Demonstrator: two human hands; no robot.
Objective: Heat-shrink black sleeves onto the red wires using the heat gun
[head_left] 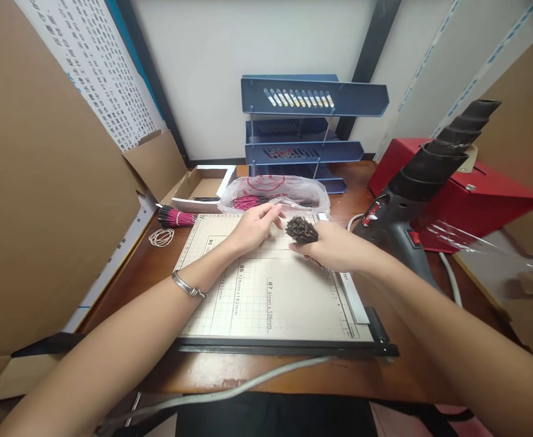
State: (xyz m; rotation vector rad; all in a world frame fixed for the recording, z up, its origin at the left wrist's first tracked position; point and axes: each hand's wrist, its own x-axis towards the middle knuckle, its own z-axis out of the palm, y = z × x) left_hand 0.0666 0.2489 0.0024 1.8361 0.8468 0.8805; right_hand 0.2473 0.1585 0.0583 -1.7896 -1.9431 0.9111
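Note:
My right hand (334,246) is closed round a bundle of thin wires (301,229). The bundle's dark ends face left, and the rest of it is mostly hidden by my fingers. A short gap to the left, my left hand (258,227) hovers with loosely bent fingers, somewhat apart, and nothing visible in them. Both hands are over the far half of a paper trimmer (303,303) with a printed grid. Behind them, a clear plastic bag (289,188) holds pink and dark wires. A tied bundle of pink wires (175,216) lies by the trimmer's far left corner.
White rubber bands (161,237) lie left of the trimmer. An open carton (205,182) and a blue tiered tray (303,152) stand behind. At right, a heat gun (407,200) points upward before a red box (485,188). A grey cable (248,383) crosses the front edge.

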